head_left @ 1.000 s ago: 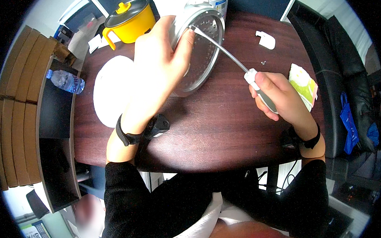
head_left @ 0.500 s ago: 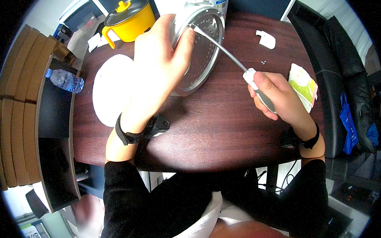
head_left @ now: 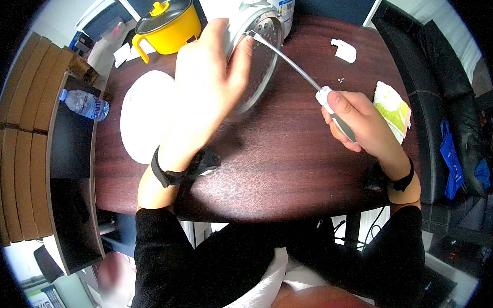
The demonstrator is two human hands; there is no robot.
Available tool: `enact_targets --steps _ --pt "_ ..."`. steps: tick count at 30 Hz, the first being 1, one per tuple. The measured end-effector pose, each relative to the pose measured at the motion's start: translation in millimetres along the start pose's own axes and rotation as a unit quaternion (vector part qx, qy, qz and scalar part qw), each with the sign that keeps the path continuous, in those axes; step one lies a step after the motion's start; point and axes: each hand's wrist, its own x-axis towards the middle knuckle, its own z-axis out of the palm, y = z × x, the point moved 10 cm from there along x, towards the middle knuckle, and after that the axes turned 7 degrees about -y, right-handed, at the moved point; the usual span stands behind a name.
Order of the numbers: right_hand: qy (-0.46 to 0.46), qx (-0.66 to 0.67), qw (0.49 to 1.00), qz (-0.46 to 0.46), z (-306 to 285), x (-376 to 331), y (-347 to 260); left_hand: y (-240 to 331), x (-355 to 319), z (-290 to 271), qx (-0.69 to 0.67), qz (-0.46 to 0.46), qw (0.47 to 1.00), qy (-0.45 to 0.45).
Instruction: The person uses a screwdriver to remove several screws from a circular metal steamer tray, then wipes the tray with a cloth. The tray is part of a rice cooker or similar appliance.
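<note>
Gripping the rim of a round perforated metal lid (head_left: pixel 259 50), the left hand (head_left: pixel 208 79) holds it tilted above the dark tabletop (head_left: pixel 290 169), fingers (head_left: pixel 242 53) curled over its near edge. The right hand (head_left: pixel 357 123) is closed around the handle of a screwdriver (head_left: pixel 309 81), whose tip touches the lid's face near the left fingertips. A yellow pot (head_left: pixel 166 24) and white plate (head_left: pixel 142 117) sit to the left.

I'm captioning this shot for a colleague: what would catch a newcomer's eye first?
At the centre, the left hand tilts a round perforated metal lid off the dark wooden table, while the right hand holds a screwdriver with its tip on the lid. A bright yellow pot stands at the far left.
</note>
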Motion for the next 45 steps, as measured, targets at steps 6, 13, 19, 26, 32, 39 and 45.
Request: enact_targets --steps 6,13,19,26,32,39,45 --pt "0.288 -0.501 0.805 -0.136 -28 -26 -62 6 0 8 0.051 0.063 0.997 -0.003" --pt "0.140 -0.365 0.920 -0.033 -38 -15 -44 -8 1 12 -0.015 0.001 0.999 -0.041" --pt "0.039 -0.465 0.884 -0.013 -25 -21 -17 -7 1 -1 0.108 0.057 0.992 0.031" --pt "-0.022 -0.544 0.838 0.015 4 -4 56 -23 7 6 0.047 0.009 0.997 -0.058" --pt "-0.085 -0.553 0.828 0.029 18 2 64 -24 3 9 0.030 0.011 0.996 -0.078" --pt "0.109 -0.402 0.880 -0.228 15 48 -54 -18 4 7 0.041 0.026 0.996 -0.076" --pt "0.170 -0.272 0.918 -0.234 12 84 -87 -14 2 4 0.044 0.063 0.996 -0.055"
